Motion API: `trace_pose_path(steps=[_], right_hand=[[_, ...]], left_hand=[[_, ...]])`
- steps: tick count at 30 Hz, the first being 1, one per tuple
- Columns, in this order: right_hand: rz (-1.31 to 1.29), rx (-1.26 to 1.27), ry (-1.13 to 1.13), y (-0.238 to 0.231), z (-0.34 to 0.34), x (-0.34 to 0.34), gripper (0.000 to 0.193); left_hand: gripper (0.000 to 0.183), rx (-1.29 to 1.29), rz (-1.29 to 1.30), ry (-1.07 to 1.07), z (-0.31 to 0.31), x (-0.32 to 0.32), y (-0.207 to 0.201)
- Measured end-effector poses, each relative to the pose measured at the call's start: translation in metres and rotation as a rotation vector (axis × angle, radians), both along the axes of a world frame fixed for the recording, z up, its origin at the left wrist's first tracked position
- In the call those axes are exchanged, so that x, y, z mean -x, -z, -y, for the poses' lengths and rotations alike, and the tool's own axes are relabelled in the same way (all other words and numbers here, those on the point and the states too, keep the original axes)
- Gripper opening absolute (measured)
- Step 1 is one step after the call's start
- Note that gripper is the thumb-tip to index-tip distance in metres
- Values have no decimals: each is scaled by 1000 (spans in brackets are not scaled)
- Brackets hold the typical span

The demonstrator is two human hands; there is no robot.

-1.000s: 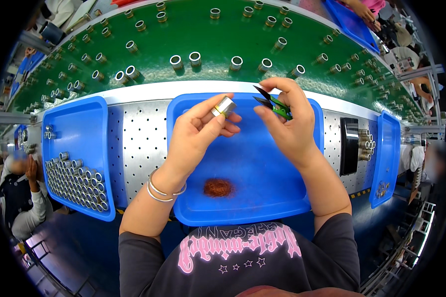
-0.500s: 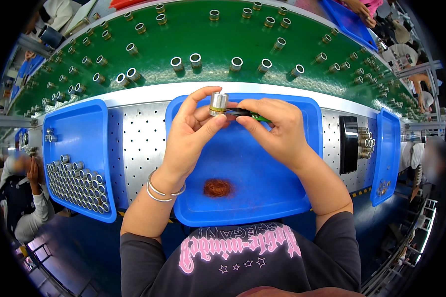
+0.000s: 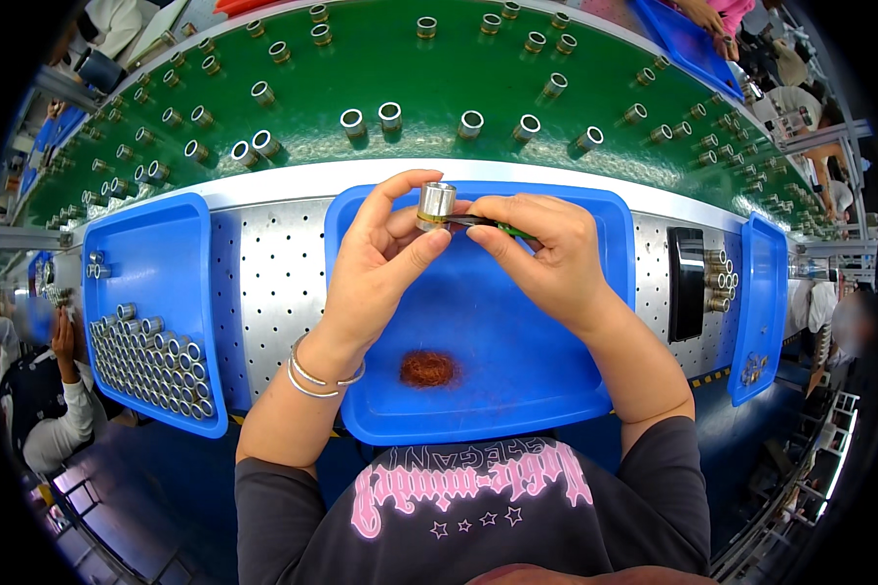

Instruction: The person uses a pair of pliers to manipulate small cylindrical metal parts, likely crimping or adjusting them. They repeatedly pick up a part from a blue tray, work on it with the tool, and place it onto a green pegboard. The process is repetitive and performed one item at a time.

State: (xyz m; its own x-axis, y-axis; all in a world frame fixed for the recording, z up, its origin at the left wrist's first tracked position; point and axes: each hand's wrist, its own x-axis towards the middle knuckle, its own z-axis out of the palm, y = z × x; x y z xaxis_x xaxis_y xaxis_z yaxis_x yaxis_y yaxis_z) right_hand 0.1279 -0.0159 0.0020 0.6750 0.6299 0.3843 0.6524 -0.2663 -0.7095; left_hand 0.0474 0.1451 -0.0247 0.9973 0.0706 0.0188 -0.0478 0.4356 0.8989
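Above the blue tray (image 3: 478, 424) in front of me, my left hand (image 3: 376, 253) holds a short, shiny metal sleeve (image 3: 437, 201) upright. The thumb is low on its near side, and the index finger reaches round by the top rim. A yellowish band circles the sleeve's lower part. My right hand (image 3: 553, 242) is closed round a slim tool (image 3: 512, 231) with a black front and green on its handle. Its tip meets the sleeve's right side near the band; its exact kind is hidden by the fingers. A pile of fine copper-coloured shavings (image 3: 427, 369) lies in the tray.
A green conveyor belt (image 3: 312, 83) with many standing sleeves runs across the far side. On the left, a blue tray (image 3: 156, 273) holds rows of sleeves. To the right are a black phone-like slab (image 3: 686, 283), several sleeves (image 3: 720, 278) and another blue tray (image 3: 763, 312). Co-workers sit around.
The sleeve has shifted slightly right and turned a little in my left hand, so less of its band shows. Sleeves on the belt have drifted slightly right.
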Motion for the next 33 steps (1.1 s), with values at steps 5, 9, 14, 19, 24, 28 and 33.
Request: trace_pose_path(steps=[5,9,14,19,24,28,33], right_hand=[[5,17,2,-1,3,-1,15],[-36,10,5,-1,5,-1,15],[-67,-14,7,0,7,-1,15],[-168,-67,-4,2,7,-1,15],[-427,-153,-19,-8,8,-1,15],[-677,-189,-179,1,8,-9,14],[-662,-155,14,-17,22,-25,13]], left_hand=[[45,-1,1,1,2,-1,0],[45,7,5,5,5,-2,0],[46,4,3,7,8,-3,0],[46,18,-3,0,6,-2,-3],[46,-61,-41,48,6,-2,0],[49,-76,-75,108,10,-1,-4],[48,-347,-41,7,7,-2,-5]])
